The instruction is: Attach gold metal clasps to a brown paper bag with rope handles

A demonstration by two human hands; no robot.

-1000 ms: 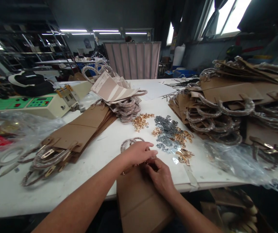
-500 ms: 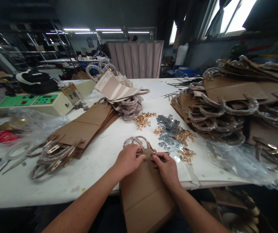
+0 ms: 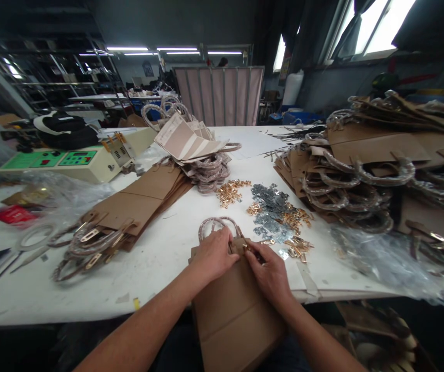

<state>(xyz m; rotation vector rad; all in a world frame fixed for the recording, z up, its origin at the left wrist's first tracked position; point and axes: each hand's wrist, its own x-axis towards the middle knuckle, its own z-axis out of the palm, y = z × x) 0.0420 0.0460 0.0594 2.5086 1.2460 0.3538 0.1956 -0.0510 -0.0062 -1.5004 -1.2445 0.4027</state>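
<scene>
A brown bag (image 3: 241,315) lies tilted against the table's front edge, its top end on the table. Its handles (image 3: 222,223), wrapped in clear plastic, stick out beyond the top edge. My left hand (image 3: 216,256) is closed on the bag's top edge, the thumb pressing near the flap. With bent fingers, my right hand (image 3: 266,268) pinches at the same edge, where a small gold fitting glints at the fingertips; the fingers partly hide it. Just beyond that hand shows a gold clasp plate (image 3: 268,242). Past the bag lie loose silver metal plates (image 3: 270,204) and small gold pieces (image 3: 229,192).
Brown bags with gold clasps (image 3: 136,206) are stacked at left, below pale panels (image 3: 186,137). A larger bag pile (image 3: 377,144) stands at right beside clear plastic (image 3: 384,263). A machine with green panels (image 3: 66,160) and a tape roll (image 3: 35,236) sit at far left.
My left hand has shifted slightly right along the bag's top edge, its fingers now bent over it. My right hand has moved slightly right and down. The gold clasp plate shows more clearly.
</scene>
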